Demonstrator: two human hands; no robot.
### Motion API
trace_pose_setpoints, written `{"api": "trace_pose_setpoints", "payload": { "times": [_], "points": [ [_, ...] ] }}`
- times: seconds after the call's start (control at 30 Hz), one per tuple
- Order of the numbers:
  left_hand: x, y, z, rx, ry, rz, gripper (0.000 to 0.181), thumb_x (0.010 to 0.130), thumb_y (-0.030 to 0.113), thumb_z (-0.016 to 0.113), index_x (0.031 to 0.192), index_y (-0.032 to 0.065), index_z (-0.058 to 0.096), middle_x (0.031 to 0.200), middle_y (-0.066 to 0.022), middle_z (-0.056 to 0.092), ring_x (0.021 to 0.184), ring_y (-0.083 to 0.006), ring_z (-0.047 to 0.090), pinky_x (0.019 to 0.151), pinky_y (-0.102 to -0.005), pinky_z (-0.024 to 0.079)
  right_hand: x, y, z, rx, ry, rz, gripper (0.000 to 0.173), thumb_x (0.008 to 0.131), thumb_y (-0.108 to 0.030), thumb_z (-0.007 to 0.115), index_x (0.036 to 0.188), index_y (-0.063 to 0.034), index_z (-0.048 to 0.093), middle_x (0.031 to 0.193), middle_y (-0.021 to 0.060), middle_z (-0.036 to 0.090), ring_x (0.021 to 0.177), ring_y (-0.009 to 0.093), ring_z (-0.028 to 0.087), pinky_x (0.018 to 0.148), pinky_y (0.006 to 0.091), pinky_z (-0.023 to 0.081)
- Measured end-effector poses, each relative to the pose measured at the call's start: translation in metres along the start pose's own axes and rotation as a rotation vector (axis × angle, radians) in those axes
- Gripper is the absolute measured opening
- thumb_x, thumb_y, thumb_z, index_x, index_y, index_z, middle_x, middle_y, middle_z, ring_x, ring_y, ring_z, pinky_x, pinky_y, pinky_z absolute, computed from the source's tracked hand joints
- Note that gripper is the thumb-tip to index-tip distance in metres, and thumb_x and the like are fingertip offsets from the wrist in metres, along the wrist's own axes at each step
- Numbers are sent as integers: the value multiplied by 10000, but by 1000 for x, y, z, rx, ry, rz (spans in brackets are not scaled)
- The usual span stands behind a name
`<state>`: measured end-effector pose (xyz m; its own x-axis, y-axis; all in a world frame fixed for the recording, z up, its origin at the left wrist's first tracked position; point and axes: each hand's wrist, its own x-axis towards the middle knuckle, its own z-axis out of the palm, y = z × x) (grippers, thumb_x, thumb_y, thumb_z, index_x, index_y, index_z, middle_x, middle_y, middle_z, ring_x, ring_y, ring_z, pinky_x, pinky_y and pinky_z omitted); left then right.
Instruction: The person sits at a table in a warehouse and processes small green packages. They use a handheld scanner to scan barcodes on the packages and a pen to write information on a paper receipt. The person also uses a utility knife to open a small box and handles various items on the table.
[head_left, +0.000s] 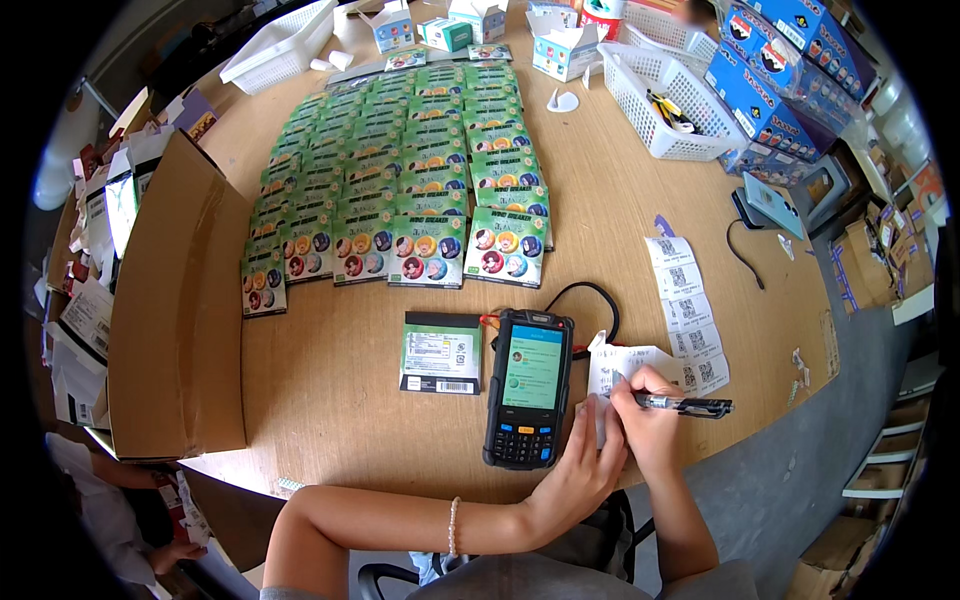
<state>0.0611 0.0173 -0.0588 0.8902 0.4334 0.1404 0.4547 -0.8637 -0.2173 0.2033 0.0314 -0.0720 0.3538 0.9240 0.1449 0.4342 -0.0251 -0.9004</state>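
Note:
My right hand (649, 424) grips a black-and-clear pen (679, 404), its writing end over a white sheet of paper (622, 358) that bears handwriting. Beside it, my left hand (579, 465) holds the lower part of this sheet, with a white strip visible between its fingers. Just left of my hands lies a rugged handheld scanner terminal (526, 390) with a lit screen and a keypad. Farther left, a flat green packet (441, 352) shows its back with a barcode. A strip of QR-code labels (686, 300) runs along the right side of the paper, partly beneath it.
Rows of green badge packets (427, 251) cover the table's middle. A cardboard box (176, 315) stands left. White baskets (667, 105) (281, 49), blue boxes (776, 97) and a phone (772, 204) lie farther off. Another person's hand (176, 556) shows lower left.

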Motion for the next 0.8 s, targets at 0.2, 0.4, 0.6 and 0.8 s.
{"api": "trace_pose_setpoints", "payload": {
  "times": [0.2, 0.4, 0.6, 0.8],
  "points": [
    [0, 0, 0, 5, -1, 1, 424, 931, 286, 428, 1156, -55, 541, 1202, -282, 516, 1155, -481, 509, 1044, -516, 359, 0, -1, 0, 7, 10, -12, 273, 815, -28, 658, 640, -7, 449, 509, 23, 423, 499, 61, 340, 440, 282, 314],
    [0, 0, 1, 7, 14, -10, 438, 940, 303, 437, 1161, -60, 543, 1202, -279, 521, 1149, -483, 513, 1044, -518, 354, 0, 0, 0, -17, 15, -23, 266, 813, -25, 656, 643, -7, 453, 510, 25, 425, 498, 62, 343, 439, 282, 316],
    [1, -2, -3, 27, 6, 6, 451, 946, 327, 434, 1140, -61, 558, 1210, -270, 522, 1155, -480, 510, 1045, -510, 354, 0, 0, 0, -14, 11, -13, 261, 815, -23, 649, 644, -5, 453, 511, 23, 423, 503, 59, 345, 445, 278, 318],
    [0, -1, -2, 16, 14, 1, 452, 945, 333, 436, 1133, -58, 562, 1213, -268, 520, 1152, -472, 515, 1042, -506, 356, 0, -6, -1, 27, 37, 63, 287, 810, 10, 624, 630, -21, 403, 532, 5, 400, 524, 56, 332, 462, 268, 304]
  ]
}}
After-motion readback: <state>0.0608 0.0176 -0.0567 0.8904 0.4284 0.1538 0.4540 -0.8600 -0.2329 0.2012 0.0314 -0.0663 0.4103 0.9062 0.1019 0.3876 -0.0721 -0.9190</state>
